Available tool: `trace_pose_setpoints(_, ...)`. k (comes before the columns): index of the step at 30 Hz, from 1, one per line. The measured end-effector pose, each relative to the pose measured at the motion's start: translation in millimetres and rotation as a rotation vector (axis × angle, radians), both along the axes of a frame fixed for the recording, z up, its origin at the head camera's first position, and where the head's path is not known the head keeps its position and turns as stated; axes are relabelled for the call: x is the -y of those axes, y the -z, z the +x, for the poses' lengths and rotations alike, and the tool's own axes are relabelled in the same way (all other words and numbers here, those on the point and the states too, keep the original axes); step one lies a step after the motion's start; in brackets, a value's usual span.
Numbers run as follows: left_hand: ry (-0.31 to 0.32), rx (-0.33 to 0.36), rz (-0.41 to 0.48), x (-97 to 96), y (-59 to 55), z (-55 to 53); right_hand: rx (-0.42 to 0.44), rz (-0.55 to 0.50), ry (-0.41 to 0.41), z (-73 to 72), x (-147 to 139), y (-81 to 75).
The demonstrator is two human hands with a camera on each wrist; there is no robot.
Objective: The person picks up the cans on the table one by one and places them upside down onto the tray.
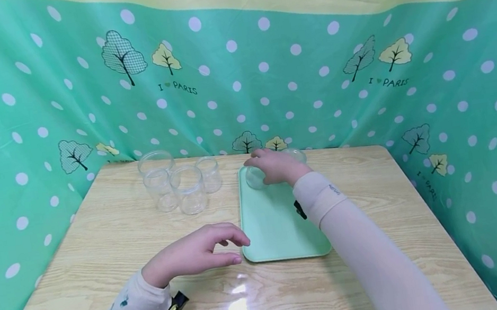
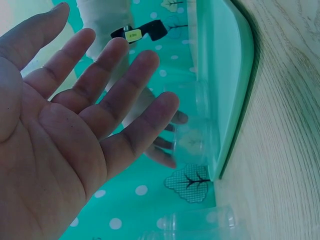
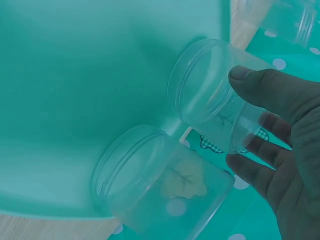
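A clear jar (image 3: 205, 95) stands mouth-down in the green tray (image 1: 278, 225), near its far left corner. My right hand (image 1: 276, 166) is right at this jar's raised end. In the right wrist view the thumb (image 3: 250, 80) overlaps one side and the loosely bent fingers are at the other. A second clear jar (image 3: 155, 180) stands beside it, also mouth-down in the tray. My left hand (image 1: 200, 250) hovers near the tray's front left corner, fingers (image 2: 132, 132) spread and loosely bent, palm bare and holding nothing.
Several clear jars (image 1: 191, 193) stand grouped on the wooden table (image 1: 121, 238), left of the tray. A green polka-dot curtain (image 1: 264, 67) hangs behind the table and along both sides.
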State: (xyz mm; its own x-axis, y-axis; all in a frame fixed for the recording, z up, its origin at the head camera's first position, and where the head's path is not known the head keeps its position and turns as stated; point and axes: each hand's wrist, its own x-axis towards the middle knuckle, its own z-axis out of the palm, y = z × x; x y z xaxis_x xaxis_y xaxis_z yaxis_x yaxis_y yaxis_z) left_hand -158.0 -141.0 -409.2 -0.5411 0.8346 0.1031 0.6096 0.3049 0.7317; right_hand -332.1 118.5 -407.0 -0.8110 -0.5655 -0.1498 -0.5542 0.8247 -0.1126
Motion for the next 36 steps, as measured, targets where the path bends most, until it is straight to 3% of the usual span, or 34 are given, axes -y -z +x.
trace_pose_setpoints(15,-0.008,0.016,-0.011,1.3,-2.0,1.1,0.091,0.038,-0.005,-5.1,11.3,-10.0)
trace_pose_setpoints(36,0.007,-0.005,-0.005,-0.1,-0.4,3.1,0.167,-0.012,0.034,-14.7,8.2,-10.0)
